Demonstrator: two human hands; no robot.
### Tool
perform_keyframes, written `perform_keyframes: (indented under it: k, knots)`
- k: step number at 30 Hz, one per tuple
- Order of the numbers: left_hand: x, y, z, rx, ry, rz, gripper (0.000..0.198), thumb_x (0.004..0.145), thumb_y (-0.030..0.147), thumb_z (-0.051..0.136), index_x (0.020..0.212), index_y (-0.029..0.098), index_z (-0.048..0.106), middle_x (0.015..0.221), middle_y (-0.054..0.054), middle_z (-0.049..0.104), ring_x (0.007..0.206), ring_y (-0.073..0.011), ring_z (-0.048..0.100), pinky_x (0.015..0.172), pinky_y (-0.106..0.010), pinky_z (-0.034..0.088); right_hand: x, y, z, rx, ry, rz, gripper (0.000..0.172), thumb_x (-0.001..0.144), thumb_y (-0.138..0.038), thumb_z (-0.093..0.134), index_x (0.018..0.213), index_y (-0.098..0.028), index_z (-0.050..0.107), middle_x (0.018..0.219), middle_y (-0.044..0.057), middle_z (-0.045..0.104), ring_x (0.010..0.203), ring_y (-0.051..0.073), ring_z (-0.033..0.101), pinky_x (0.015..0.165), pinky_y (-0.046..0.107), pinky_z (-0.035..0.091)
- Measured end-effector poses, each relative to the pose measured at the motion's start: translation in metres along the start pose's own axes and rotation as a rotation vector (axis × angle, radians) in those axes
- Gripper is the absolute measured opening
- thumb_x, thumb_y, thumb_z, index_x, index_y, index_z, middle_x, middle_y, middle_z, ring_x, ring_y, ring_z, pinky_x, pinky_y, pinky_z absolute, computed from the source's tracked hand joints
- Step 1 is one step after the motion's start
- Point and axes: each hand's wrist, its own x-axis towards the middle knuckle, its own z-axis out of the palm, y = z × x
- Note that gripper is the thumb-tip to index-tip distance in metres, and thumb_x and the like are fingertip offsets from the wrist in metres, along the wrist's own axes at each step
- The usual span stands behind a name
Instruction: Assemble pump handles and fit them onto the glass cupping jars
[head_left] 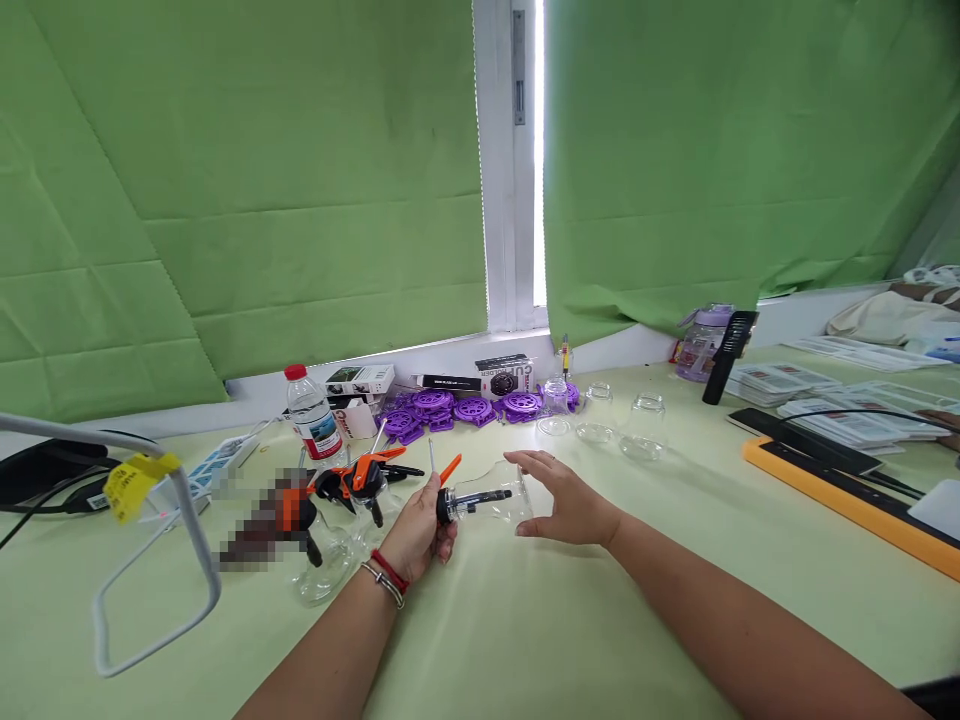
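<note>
A clear glass spray bottle lies sideways in the air above the table, its black collar to the left and a dark tube inside. My left hand is closed around the black and orange spray head at its neck. My right hand cups the wide base, thumb below and fingers above. To the left stand more glass bottles with black and orange trigger heads. Glass bottles without heads stand farther back.
Behind are purple plastic parts, small boxes and a red-capped water bottle. At left are a white wire frame and a power strip. An orange-edged bar, paper stacks and a lilac-lidded jug lie right.
</note>
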Motion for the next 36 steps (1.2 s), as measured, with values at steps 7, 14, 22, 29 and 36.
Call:
perform_keyframes:
  k: [7, 14, 22, 29, 36]
  knots:
    - [-0.005, -0.001, 0.008, 0.096, 0.029, 0.104, 0.051, 0.078, 0.073, 0.039, 0.083, 0.022, 0.044, 0.044, 0.007, 0.051, 0.027, -0.0092, 0.037, 0.027, -0.019, 0.025, -0.001, 0.007, 0.007, 0.393, -0.163, 0.396, 0.061, 0.082, -0.064, 0.05, 0.119, -0.016, 0.055, 0.081, 0.003, 0.059, 0.07, 0.015, 0.05, 0.066, 0.028, 0.042]
    - [-0.009, -0.001, 0.011, 0.202, 0.009, 0.266, 0.045, 0.08, 0.068, 0.042, 0.08, 0.023, 0.039, 0.047, 0.008, 0.05, 0.03, -0.0077, 0.037, 0.028, -0.018, 0.027, 0.008, -0.001, 0.009, 0.643, -0.133, 0.68, 0.077, 0.083, -0.075, 0.025, 0.104, -0.009, 0.058, 0.057, 0.001, 0.056, 0.049, 0.011, 0.038, 0.054, 0.026, 0.033]
    - [-0.008, 0.002, 0.013, 0.142, 0.047, 0.211, 0.045, 0.077, 0.066, 0.05, 0.083, 0.022, 0.041, 0.045, 0.009, 0.047, 0.032, -0.0077, 0.039, 0.028, -0.017, 0.027, 0.004, 0.003, 0.007, 0.735, -0.088, 0.61, 0.076, 0.085, -0.072, 0.028, 0.141, -0.02, 0.032, 0.102, 0.011, 0.062, 0.065, 0.013, 0.057, 0.052, 0.025, 0.041]
    - [-0.006, 0.0, 0.01, 0.041, 0.043, 0.104, 0.051, 0.077, 0.072, 0.042, 0.08, 0.021, 0.045, 0.043, 0.008, 0.047, 0.025, -0.0062, 0.033, 0.028, -0.019, 0.021, -0.002, 0.007, 0.003, 0.7, -0.105, 0.265, 0.073, 0.079, -0.037, 0.068, 0.142, -0.034, 0.031, 0.144, 0.011, 0.034, 0.102, 0.016, 0.054, 0.086, 0.034, 0.047]
    - [-0.005, 0.0, 0.009, 0.061, 0.032, 0.053, 0.049, 0.08, 0.069, 0.039, 0.071, 0.021, 0.045, 0.039, 0.008, 0.046, 0.023, -0.0065, 0.031, 0.028, -0.02, 0.019, -0.001, 0.0, -0.005, 0.438, -0.051, 0.088, 0.058, 0.079, -0.026, 0.068, 0.132, -0.031, 0.046, 0.153, 0.01, 0.024, 0.138, 0.027, 0.028, 0.101, 0.045, 0.038]
